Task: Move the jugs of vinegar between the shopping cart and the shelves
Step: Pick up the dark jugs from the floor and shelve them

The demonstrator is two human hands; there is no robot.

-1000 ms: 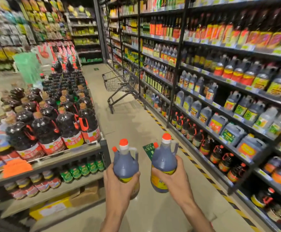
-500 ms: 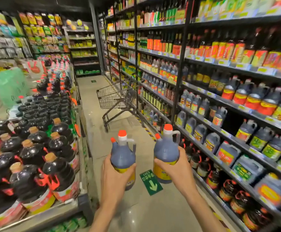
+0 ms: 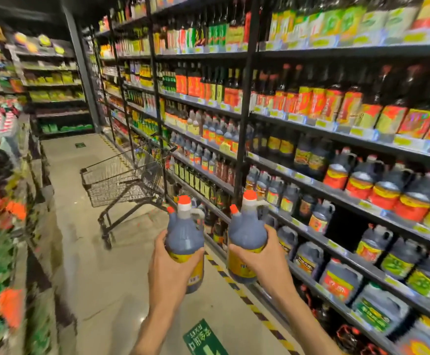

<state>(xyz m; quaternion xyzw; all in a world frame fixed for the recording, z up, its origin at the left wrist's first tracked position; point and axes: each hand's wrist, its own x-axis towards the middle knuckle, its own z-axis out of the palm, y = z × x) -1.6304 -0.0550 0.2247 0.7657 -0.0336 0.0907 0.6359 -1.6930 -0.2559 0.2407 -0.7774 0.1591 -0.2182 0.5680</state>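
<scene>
The left hand (image 3: 173,265) has its fingers wrapped round one dark vinegar jug (image 3: 184,237), and the right hand (image 3: 260,260) grips a second jug (image 3: 247,234), both upright above the aisle floor (image 3: 106,278). The wire shopping cart (image 3: 121,180) stands ahead beside the shelves (image 3: 311,185).

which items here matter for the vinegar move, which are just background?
In play:
left hand gripping left jug
right hand gripping right jug
shopping cart, ahead in the aisle
shelves on the right

Background:
green floor sticker
bottle display on the left, blurred
</scene>
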